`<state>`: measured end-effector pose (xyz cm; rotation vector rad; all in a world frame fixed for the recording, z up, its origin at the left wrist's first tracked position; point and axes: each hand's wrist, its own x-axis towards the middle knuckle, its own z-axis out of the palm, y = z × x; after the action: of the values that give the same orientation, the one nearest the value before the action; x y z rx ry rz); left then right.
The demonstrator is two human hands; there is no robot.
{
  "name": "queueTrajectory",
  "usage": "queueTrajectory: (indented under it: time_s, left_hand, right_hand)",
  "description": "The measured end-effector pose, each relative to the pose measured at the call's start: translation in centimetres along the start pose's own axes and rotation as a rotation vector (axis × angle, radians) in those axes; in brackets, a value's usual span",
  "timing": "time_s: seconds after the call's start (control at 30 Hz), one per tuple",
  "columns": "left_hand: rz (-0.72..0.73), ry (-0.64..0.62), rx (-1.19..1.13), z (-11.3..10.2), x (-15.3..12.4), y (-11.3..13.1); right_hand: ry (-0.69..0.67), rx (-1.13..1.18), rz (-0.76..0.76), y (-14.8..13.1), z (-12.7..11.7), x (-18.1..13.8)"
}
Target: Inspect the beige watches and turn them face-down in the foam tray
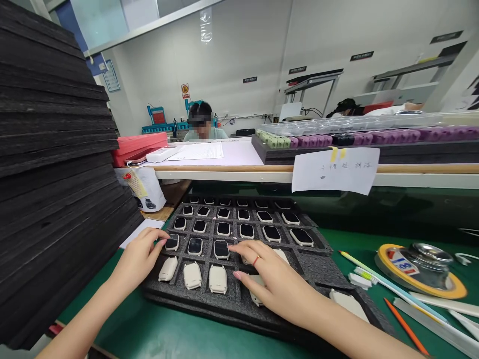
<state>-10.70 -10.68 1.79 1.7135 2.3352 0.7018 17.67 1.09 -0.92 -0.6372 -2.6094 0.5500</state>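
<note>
A black foam tray [310, 269] lies on the green bench in front of me, its pockets holding several small watch bodies, some screen up, some white back up. My left hand [140, 257] rests at the tray's left edge, fingertips touching a screen-up watch body [172, 243] in the third row. My right hand [275, 284] lies over the tray's middle, fingers spread and flat across pockets, index fingertip next to another screen-up body [221, 249]. White-backed bodies [217, 278] sit in the front row between my hands.
A tall stack of black foam trays [56, 164] fills the left side. Pens, a ruler and a tape roll with a metal dish [421, 269] lie at the right. A raised shelf [262, 172] carries a paper label, more trays and papers. A person sits behind it.
</note>
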Motion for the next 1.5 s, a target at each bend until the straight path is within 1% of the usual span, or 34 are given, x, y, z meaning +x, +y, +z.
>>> queueTrajectory:
  time_s: [0.03, 0.1, 0.27, 0.33, 0.4, 0.5, 0.57, 0.67, 0.73, 0.8, 0.9, 1.0, 1.13, 1.2, 1.27, 1.4, 1.5]
  left_hand:
    - [-0.001, -0.002, 0.011, -0.1, 0.1, 0.2]
    - [-0.01, -0.054, 0.025, -0.1, 0.0, 0.7]
    - [-0.095, -0.227, 0.156, 0.0, -1.2, 1.9]
    - [-0.122, -0.238, 0.204, 0.2, -1.5, 2.0]
    - [-0.134, -0.18, 0.246, 0.4, -1.5, 1.9]
    - [-0.111, -0.039, 0.272, 0.6, -0.9, 1.0]
    - [-0.099, -0.005, 0.254, 0.4, -0.3, 0.2]
    - [-0.061, -0.016, 0.21, 0.1, 0.8, -0.9]
    - [-0.009, -0.028, 0.176, 0.2, 1.7, -1.4]
    - [0.055, -0.054, 0.143, 0.7, 2.7, -1.7]
    - [0.133, -0.102, 0.1, 1.4, 4.2, -1.8]
    - [0.176, -0.158, 0.062, 0.8, 5.4, -1.9]
    - [0.197, -0.273, 0.04, -1.1, 6.2, -1.6]
    - [0.195, -0.275, 0.03, -1.4, 6.3, -0.9]
    - [0.192, -0.251, 0.017, -0.9, 6.3, 0.1]
    - [0.221, -0.264, 0.028, 1.6, 6.2, 2.2]
    - [0.236, -0.23, 0.055, 2.6, 6.0, 2.8]
  right_hand:
    - [-0.035, -0.026, 0.013, -0.2, -0.1, 0.7]
    - [-0.074, -0.059, 0.029, -0.2, -0.2, 2.2]
    - [-0.094, -0.038, 0.071, 0.8, 0.6, 5.5]
    - [-0.087, -0.005, 0.084, 1.2, 1.0, 6.1]
    - [-0.066, 0.042, 0.104, 1.4, 1.2, 6.3]
    - [-0.03, 0.139, 0.15, 1.7, 0.8, 6.0]
    - [-0.002, 0.198, 0.17, 2.0, 0.1, 5.6]
    - [0.074, 0.242, 0.198, 3.3, -1.8, 4.8]
    - [0.131, 0.247, 0.256, 5.1, -3.4, 4.2]
    - [0.168, 0.234, 0.339, 7.4, -5.2, 3.7]
    - [0.164, 0.199, 0.456, 10.9, -7.7, 2.6]
    - [0.09, 0.149, 0.542, 13.3, -9.2, 1.3]
    - [-0.069, 0.079, 0.554, 14.1, -9.5, 0.0]
    - [-0.122, 0.05, 0.534, 14.0, -9.3, -0.3]
    - [-0.151, 0.029, 0.517, 13.8, -9.1, -0.2]
    - [-0.173, 0.032, 0.506, 13.8, -9.0, 0.0]
    - [-0.145, 0.075, 0.51, 14.0, -8.9, -0.3]
